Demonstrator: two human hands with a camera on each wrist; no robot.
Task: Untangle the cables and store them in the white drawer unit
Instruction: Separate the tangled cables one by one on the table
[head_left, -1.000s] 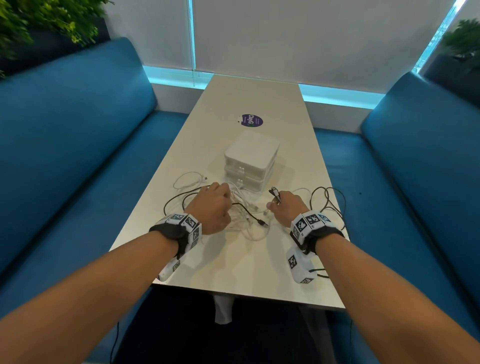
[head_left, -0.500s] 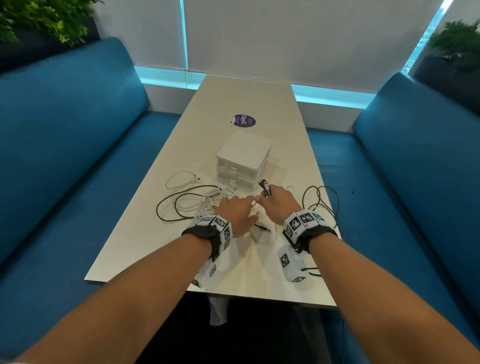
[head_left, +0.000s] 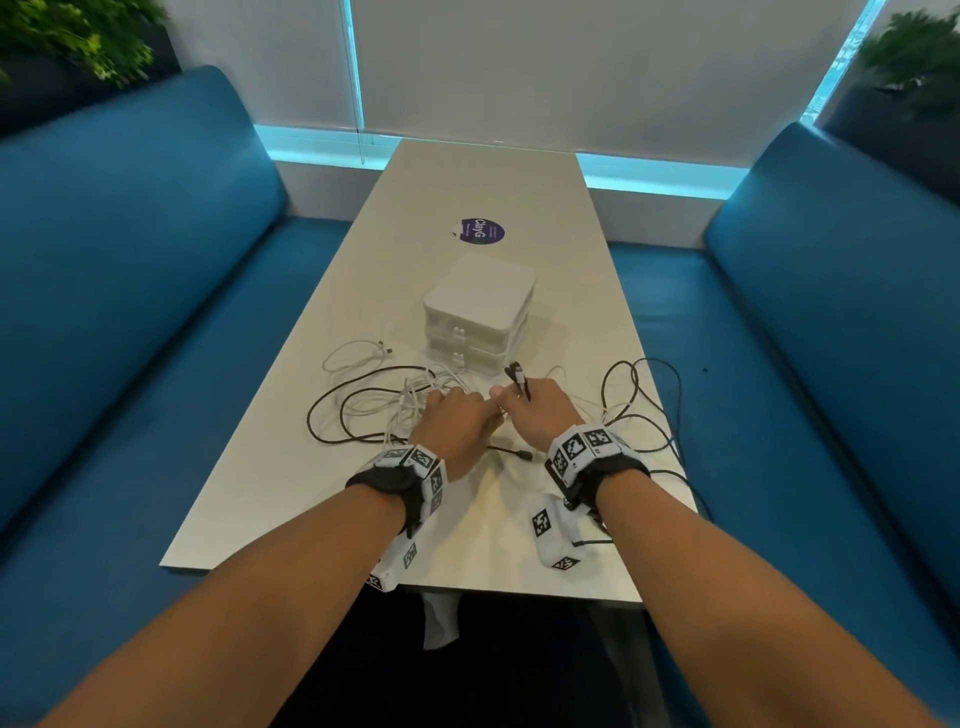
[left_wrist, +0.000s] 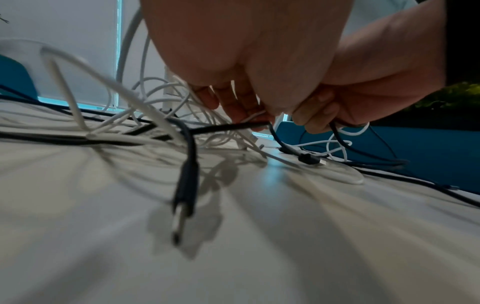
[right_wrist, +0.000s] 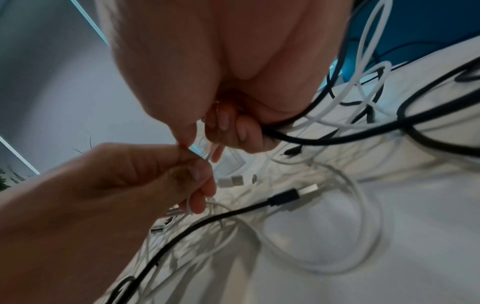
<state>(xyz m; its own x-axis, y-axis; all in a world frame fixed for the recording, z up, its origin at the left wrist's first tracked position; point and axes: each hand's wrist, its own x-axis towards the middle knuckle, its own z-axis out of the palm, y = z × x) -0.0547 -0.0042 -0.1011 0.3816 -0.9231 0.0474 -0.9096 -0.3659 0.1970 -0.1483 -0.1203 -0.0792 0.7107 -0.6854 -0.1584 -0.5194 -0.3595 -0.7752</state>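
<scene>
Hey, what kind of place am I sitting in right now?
Probably a booth nook in an office lounge or café. Blue upholstered benches line both long sides of a narrow white table, roller blinds cover the window at its far end, and potted greenery sits behind the seating.

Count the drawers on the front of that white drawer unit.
2. The white drawer unit shows an upper drawer and a lower drawer directly beneath it, both closed, each with a small handle. The cables lie against its base, so anything lower could be hidden.
</scene>
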